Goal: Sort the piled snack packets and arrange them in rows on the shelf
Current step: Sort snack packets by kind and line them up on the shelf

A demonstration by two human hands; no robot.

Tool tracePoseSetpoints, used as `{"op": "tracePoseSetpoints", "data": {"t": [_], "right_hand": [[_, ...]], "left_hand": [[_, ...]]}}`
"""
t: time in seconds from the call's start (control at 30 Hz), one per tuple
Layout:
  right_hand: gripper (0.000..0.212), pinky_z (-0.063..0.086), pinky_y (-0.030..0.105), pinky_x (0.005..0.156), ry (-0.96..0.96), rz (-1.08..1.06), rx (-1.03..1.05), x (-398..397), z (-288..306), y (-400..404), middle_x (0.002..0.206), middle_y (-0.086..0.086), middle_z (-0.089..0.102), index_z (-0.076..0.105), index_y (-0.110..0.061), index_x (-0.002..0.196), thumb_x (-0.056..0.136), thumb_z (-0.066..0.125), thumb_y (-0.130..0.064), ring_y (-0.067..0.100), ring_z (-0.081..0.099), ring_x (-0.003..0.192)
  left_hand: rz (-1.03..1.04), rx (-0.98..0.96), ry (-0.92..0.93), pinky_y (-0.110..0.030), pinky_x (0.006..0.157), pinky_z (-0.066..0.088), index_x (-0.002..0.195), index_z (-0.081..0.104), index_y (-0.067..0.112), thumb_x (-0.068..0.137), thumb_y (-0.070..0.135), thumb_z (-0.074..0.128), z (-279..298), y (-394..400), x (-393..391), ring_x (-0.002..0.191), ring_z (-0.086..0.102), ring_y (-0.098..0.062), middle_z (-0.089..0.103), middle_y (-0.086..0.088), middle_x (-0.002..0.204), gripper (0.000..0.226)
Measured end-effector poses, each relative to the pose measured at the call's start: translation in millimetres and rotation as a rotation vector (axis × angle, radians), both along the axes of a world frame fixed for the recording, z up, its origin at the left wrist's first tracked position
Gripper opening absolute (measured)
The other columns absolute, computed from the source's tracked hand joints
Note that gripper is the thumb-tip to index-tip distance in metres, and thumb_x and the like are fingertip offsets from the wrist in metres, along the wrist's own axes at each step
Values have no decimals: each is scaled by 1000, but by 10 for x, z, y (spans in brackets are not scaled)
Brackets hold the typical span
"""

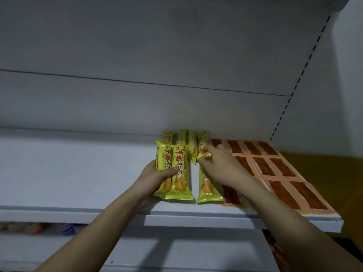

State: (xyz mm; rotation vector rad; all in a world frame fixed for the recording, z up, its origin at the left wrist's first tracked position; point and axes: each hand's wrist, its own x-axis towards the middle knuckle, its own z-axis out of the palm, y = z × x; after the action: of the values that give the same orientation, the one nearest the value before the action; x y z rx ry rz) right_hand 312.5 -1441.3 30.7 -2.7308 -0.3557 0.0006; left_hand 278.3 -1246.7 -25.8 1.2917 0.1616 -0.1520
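Observation:
Yellow-green snack packets lie on the white shelf (78, 173). My left hand (155, 175) grips two of them side by side (179, 173), thumb across their fronts, just above the shelf front. My right hand (220, 167) pinches the near end of a yellow packet (203, 148) in the back row. Several more yellow packets (180, 137) stand in that back row against the rear wall. Another yellow packet (207, 190) lies under my right wrist near the front edge.
Orange packets with brown strips (275, 169) fill the shelf's right part in rows, up to the right end. The shelf's left part is bare white. A lower shelf (39, 228) holds blurred colourful packets. A slotted upright (300, 79) runs up the back right.

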Motion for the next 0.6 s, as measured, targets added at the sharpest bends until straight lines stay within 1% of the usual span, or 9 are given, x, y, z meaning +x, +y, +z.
{"op": "tracePoseSetpoints", "data": {"t": [0.07, 0.1, 0.13, 0.2, 0.3, 0.37, 0.43, 0.5, 0.6], "right_hand": [[46, 44, 31, 75, 26, 67, 138, -77, 67, 70, 113, 5, 58, 47, -22, 138, 98, 53, -44, 18, 61, 92], [46, 44, 31, 68, 78, 106, 178, -135, 81, 103, 102, 1, 61, 46, -23, 137, 97, 55, -44, 15, 61, 82], [48, 45, 31, 66, 124, 137, 203, -190, 78, 131, 93, -1, 62, 44, -24, 137, 96, 57, -45, 13, 61, 77], [53, 49, 33, 70, 155, 165, 240, -274, 38, 173, 90, -3, 62, 40, -27, 138, 93, 60, -47, 11, 61, 80], [56, 50, 31, 75, 166, 153, 319, -319, -11, 215, 93, -10, 58, 37, -28, 137, 91, 64, -46, 8, 60, 86], [57, 51, 33, 80, 190, 145, 353, -358, -27, 251, 95, -9, 59, 36, -28, 137, 91, 66, -44, 9, 61, 89], [57, 50, 28, 74, 197, 135, 376, -407, -51, 294, 92, -12, 56, 36, -29, 137, 91, 67, -40, 5, 58, 86], [57, 43, 20, 64, 199, 122, 402, -452, -81, 335, 90, -17, 51, 35, -29, 138, 92, 67, -37, 0, 54, 81], [57, 43, 22, 65, 188, 97, 389, -487, -110, 355, 92, -16, 51, 34, -29, 139, 93, 67, -36, 5, 56, 85]], "left_hand": [[14, 18, -13, -34, 71, 60, 120, 64, 5, 89, 8, 71, 30, -35, -8, 90, 75, -27, 76, -13, 104, 32], [17, 12, -17, -35, 74, 60, 122, 64, 4, 89, 8, 71, 45, -55, -10, 92, 75, -28, 76, -14, 106, 34], [17, 2, -20, -37, 77, 60, 123, 63, 4, 89, 8, 70, 65, -77, -16, 94, 74, -29, 75, -15, 108, 35], [8, -10, -25, -37, 78, 61, 123, 63, 3, 90, 7, 69, 96, -111, -46, 95, 74, -30, 75, -16, 109, 35], [7, -33, -19, -36, 78, 62, 123, 63, 3, 91, 5, 67, 96, -119, -112, 95, 74, -30, 74, -17, 110, 32], [8, -37, -9, -38, 82, 61, 124, 62, 2, 92, 6, 66, 79, -81, -157, 98, 73, -32, 74, -18, 111, 33], [-3, -21, -4, -41, 86, 60, 125, 62, 3, 92, 7, 67, 65, -33, -195, 102, 72, -34, 74, -17, 112, 34], [-23, -4, -7, -42, 86, 60, 125, 61, 4, 92, 9, 67, 61, 13, -218, 101, 72, -34, 74, -17, 111, 33], [35, 126, -15, -40, 83, 59, 129, 52, 10, 91, 16, 71, 78, 102, -206, 98, 73, -30, 73, -13, 111, 44]]}}
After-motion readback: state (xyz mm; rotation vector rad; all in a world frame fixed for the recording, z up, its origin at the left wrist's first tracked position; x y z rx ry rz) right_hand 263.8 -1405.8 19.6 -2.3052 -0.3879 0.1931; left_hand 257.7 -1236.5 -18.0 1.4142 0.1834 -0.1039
